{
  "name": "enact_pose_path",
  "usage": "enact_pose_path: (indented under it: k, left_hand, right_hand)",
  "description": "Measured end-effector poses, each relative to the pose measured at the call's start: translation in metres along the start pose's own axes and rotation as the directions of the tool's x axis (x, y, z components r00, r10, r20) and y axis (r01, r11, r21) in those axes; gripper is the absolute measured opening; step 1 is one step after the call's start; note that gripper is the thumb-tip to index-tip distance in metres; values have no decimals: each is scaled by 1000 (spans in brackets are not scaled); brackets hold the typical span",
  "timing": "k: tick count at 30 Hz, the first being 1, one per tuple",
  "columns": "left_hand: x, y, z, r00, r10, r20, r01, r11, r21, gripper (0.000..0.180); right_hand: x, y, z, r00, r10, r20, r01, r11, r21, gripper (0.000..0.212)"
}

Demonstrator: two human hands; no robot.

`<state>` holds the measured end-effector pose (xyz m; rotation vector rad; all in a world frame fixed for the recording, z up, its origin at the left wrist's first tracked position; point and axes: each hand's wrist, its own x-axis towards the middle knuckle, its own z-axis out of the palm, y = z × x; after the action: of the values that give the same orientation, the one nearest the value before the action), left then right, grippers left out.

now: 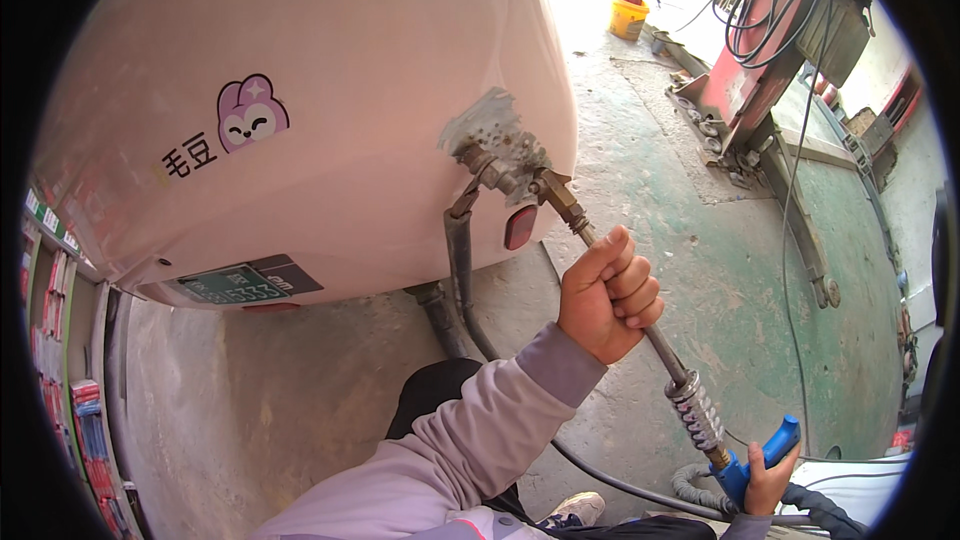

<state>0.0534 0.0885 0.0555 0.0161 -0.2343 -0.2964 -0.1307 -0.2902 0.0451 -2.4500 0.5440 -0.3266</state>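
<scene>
One left hand point(612, 298) fist-tight around a slanted rod point(661, 348)

A yellow bucket point(627, 18) is set on the worn floor point(690, 270), left of a red vehicle-lift post point(742, 82) draped with black cables point(738, 32). At far left, packages point(90, 430) are stored on shelving point(93, 335).

A vehicle point(350, 40) fills nine to twelve o'clock; shelves point(88, 420) at eight, bucket point(628, 16) at one, post point(752, 70) at two. From the vehicle's corner, a rod tool point(664, 354) runs toward four, left hand point(606, 292) before right point(768, 487).
</scene>
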Motion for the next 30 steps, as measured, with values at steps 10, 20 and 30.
enact_pose_path:
  k: [10,20,30]
  left_hand:
    - [-1,1,3,999,10,-39,-10,1000,14,44]
    - [-27,-90,-5,984,106,-141,-61,954,295,35]
    - [-12,-49,10,962,88,-260,-50,988,148,53]
  right_hand:
    - [-1,2,-1,1000,1,-15,-1,1000,-12,91]
    - [-3,-2,1,1000,15,-10,-15,1000,6,97]
    - [-4,-4,0,1000,-3,-20,4,1000,31,95]
